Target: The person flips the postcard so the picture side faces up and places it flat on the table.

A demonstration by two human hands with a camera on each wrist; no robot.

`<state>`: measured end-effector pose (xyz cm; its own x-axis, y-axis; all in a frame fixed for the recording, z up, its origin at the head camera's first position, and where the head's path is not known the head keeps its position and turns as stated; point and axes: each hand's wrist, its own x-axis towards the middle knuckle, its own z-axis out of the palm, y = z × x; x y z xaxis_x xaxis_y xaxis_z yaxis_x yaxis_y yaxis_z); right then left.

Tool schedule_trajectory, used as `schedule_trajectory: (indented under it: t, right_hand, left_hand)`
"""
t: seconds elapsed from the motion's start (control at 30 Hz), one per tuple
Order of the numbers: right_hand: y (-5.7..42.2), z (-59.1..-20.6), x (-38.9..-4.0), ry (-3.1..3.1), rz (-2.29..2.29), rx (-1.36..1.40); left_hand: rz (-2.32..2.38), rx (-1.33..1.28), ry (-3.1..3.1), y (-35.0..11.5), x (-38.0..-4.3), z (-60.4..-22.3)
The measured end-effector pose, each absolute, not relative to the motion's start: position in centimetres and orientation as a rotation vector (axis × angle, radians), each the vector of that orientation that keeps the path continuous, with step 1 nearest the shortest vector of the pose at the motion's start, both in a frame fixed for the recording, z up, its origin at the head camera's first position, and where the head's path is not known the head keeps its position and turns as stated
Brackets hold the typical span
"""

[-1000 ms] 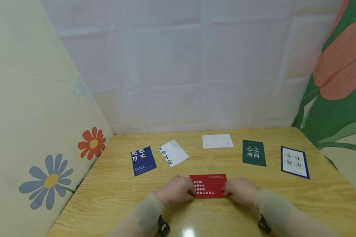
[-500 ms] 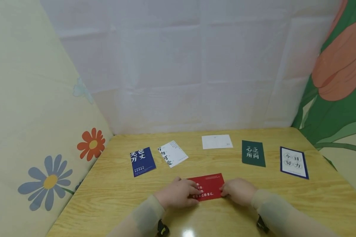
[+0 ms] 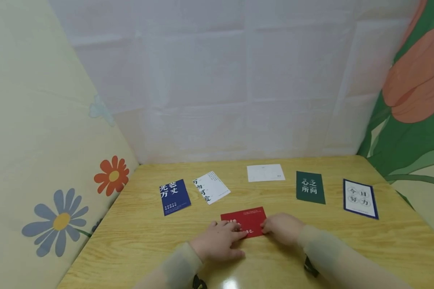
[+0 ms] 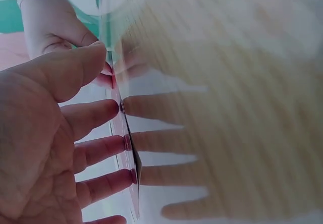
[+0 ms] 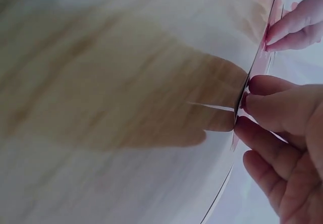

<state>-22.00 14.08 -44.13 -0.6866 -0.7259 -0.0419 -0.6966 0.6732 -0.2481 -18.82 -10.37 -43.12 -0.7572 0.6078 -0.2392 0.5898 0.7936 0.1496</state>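
Observation:
A red postcard with white lettering lies near the middle of the wooden table, slightly tilted. My left hand rests over its lower left part, covering some lettering. In the left wrist view the fingers of my left hand are spread, several fingertips pressing on the card and the thumb off it. My right hand pinches the card's right edge. In the right wrist view the thumb and fingertips of my right hand meet at the edge of the thin card.
Behind the hands lie a blue card, a white card with black lettering, a plain white card, a green card and a blue-bordered card. A pale cloth hangs behind the table.
The red card has turned a little, its left end nearer me, and slid left and slightly away. My left fingers have gone from gripping its left edge to lying spread over it.

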Motion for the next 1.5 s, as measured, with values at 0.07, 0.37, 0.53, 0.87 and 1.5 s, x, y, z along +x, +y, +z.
schedule_trajectory:
  t: [0.07, 0.37, 0.53, 0.87, 1.5]
  right_hand:
    - [13.8, -44.1, -22.3, 2.749, -0.356, -1.088]
    - [15.0, -44.2, -25.2, 2.912, -0.625, -0.658]
    - [15.8, -43.9, -26.8, 2.952, -0.641, -0.57]
    - [15.9, -43.3, -29.4, 2.967, -0.641, -0.521]
    - [15.4, -45.1, -32.3, 2.848, -0.506, -0.48]
  left_hand:
    - [0.099, 0.903, 2.714, -10.5, -18.8, -43.1]
    - [0.158, 0.829, 2.753, -11.7, -19.2, -43.1]
    - [0.161, 0.796, 2.765, -12.2, -19.4, -42.9]
    - [0.165, 0.738, 2.79, -13.2, -19.9, -42.8]
    - [0.183, 0.698, 2.79, -13.5, -19.7, -42.8]
